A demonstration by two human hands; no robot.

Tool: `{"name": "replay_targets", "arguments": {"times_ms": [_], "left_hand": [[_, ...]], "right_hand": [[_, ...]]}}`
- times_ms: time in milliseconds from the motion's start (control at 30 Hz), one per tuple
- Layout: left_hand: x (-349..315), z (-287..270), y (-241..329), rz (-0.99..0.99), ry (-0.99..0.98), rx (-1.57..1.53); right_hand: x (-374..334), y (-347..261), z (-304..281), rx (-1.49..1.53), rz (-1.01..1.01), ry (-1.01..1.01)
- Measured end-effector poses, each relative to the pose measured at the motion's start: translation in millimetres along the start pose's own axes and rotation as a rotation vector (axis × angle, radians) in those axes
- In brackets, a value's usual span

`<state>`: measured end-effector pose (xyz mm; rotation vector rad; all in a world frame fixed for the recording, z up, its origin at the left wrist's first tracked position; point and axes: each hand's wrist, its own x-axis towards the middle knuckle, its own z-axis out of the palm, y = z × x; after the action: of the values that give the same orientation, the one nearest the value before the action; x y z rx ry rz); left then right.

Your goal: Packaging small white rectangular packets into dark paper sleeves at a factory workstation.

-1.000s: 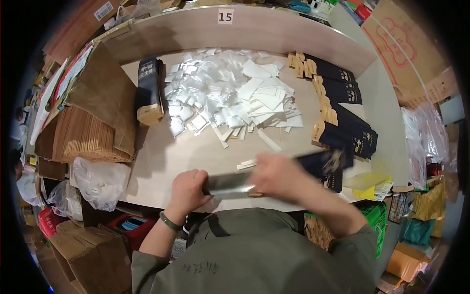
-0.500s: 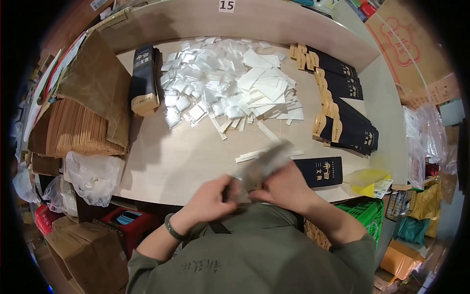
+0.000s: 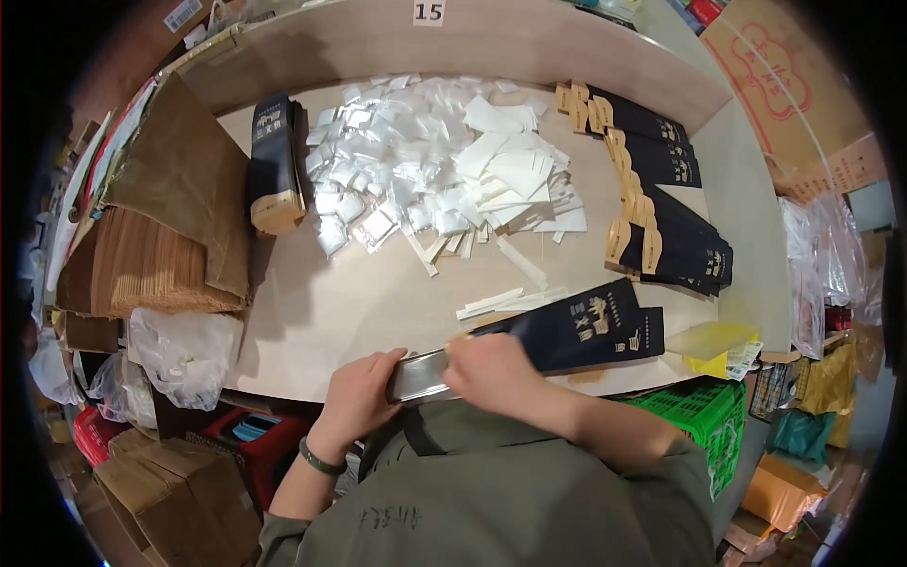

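Observation:
My left hand (image 3: 357,397) and my right hand (image 3: 491,370) both grip a shiny silver packet (image 3: 420,375) at the near edge of the light wooden table (image 3: 359,302). Its right end lies at the mouth of a long dark navy sleeve (image 3: 576,326) with gold print, which rests under my right hand. A second navy sleeve (image 3: 647,333) lies beneath it. Thin white strips (image 3: 505,300) lie just beyond my hands.
A heap of small white and clear packets (image 3: 430,165) covers the middle of the table. Rows of navy sleeves (image 3: 661,203) lie at the right, a bundled stack (image 3: 276,161) at the left. Brown paper stacks (image 3: 156,246), plastic bags (image 3: 179,345), a green crate (image 3: 718,416) surround the table.
My hands have lowered from a raised position in front of me to the table edge. The silver packet now lies flat against the navy sleeve's mouth.

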<state>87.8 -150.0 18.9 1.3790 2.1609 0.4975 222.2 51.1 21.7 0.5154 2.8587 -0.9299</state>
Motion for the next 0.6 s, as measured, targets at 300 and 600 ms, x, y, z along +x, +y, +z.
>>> {"name": "replay_targets", "arguments": {"times_ms": [300, 600], "left_hand": [[163, -55, -14, 0.363, 0.469, 0.286], [252, -71, -57, 0.146, 0.164, 0.487]], "right_hand": [[58, 100, -59, -0.284, 0.224, -0.057], [45, 107, -68, -0.179, 0.145, -0.074]]}}
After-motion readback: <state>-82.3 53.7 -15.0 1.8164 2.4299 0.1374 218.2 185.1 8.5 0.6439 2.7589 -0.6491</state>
